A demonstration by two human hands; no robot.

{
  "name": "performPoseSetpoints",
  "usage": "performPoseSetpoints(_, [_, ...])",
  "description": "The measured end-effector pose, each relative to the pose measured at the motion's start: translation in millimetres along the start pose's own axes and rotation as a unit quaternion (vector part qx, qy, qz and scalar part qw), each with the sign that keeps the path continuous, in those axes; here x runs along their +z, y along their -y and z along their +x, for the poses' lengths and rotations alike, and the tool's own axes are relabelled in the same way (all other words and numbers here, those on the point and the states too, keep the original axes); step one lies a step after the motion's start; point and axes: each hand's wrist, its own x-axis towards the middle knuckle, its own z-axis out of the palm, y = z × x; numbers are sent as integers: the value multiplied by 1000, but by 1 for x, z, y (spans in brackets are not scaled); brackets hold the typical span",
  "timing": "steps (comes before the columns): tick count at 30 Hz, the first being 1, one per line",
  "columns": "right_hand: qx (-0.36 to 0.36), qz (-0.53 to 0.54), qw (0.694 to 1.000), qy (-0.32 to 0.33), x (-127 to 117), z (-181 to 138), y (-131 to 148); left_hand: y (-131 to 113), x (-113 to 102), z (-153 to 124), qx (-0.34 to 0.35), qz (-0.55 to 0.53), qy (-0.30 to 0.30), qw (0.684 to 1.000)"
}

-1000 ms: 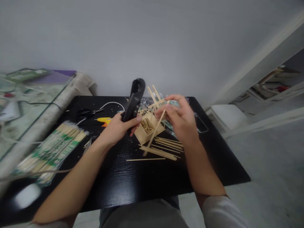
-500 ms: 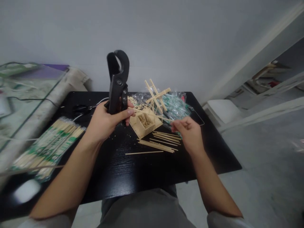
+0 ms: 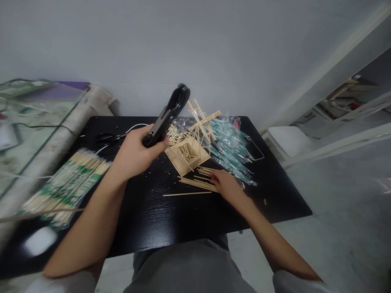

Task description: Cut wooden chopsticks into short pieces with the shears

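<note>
My left hand (image 3: 132, 154) is closed round the handles of black cutting pliers (image 3: 166, 114), held tilted above the black table (image 3: 171, 219) with the jaws pointing up and right. My right hand (image 3: 224, 185) rests low on the table, its fingers on a loose pile of thin wooden sticks (image 3: 198, 183); whether it grips one is hidden. Just beyond the sticks stands a small open box built of sticks (image 3: 187, 154), with a crossed stick frame (image 3: 201, 122) rising behind it.
Packs of wrapped sticks (image 3: 65, 185) lie at the table's left. Green-and-clear wrappers (image 3: 232, 146) pile up at the back right. Black scissors (image 3: 106, 138) and a white cable (image 3: 137, 127) lie at the back. A glass-topped surface (image 3: 27, 130) adjoins on the left.
My right hand dropped from in front of the stick box down onto the loose sticks. My left hand raised the pliers upright, then tilted them to the right.
</note>
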Motion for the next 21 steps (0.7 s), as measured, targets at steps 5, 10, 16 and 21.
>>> performPoseSetpoints(5, [-27, -42, 999, 8, 1, -6, 0, -5, 1, 1, -4, -11, 10, 1000])
performPoseSetpoints(10, [-67, 29, 997, -39, -19, -14, 12, -8, 1, 0, -11, -16, 20, 1000])
performPoseSetpoints(16, [-47, 318, 947, 14, -32, -19, 57, -6, 13, -4, 34, 4, 70, 997])
performPoseSetpoints(21, [-26, 478, 875, 78, -21, -6, 83, -10, 21, -8, 75, 47, 100, 991])
